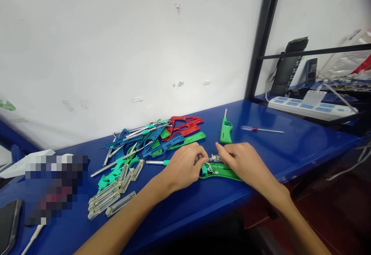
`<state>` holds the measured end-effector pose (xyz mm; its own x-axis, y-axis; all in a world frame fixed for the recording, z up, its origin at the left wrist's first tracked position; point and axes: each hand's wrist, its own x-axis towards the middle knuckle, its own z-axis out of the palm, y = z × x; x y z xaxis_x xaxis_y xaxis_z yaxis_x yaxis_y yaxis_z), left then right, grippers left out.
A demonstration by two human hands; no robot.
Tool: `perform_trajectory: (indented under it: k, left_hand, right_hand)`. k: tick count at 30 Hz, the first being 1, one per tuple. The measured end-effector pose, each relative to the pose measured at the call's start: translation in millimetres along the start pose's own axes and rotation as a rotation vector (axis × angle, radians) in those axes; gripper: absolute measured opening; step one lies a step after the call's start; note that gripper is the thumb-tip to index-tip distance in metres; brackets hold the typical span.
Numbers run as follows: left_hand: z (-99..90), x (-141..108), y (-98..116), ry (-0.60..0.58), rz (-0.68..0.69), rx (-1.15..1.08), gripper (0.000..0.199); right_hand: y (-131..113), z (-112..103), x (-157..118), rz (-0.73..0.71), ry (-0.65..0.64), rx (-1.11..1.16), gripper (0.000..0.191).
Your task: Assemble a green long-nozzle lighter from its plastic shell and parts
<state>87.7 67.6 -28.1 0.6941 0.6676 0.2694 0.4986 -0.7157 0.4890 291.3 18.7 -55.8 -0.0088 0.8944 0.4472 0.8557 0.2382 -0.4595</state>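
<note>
A green lighter half-shell (222, 171) lies on the blue table with a white wire in it and a metal tube (155, 162) pointing left. My left hand (188, 165) is over the shell's left end, thumb and index finger pinched together near the wire; what they grip is too small to make out. My right hand (242, 161) is over the shell's right part, fingers curled round a clear part with a metal tip (215, 158). Behind my right hand stands or lies a complete green lighter (225, 132).
Red (185, 126), blue and green shells and metal tubes are piled near the wall. Clear fuel tanks (104, 199) and teal pieces (111, 177) lie left of my left hand. A screwdriver (262, 130) lies right, a phone (10, 224) far left, a power strip (311, 106) back right.
</note>
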Motion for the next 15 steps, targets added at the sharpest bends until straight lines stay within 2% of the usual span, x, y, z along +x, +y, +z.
perform_trajectory:
  k: [15]
  left_hand:
    - [2.6, -2.6, 4.3, 0.044, 0.056, 0.059, 0.014]
  right_hand:
    - [0.9, 3.7, -1.9, -0.127, 0.102, -0.049, 0.06]
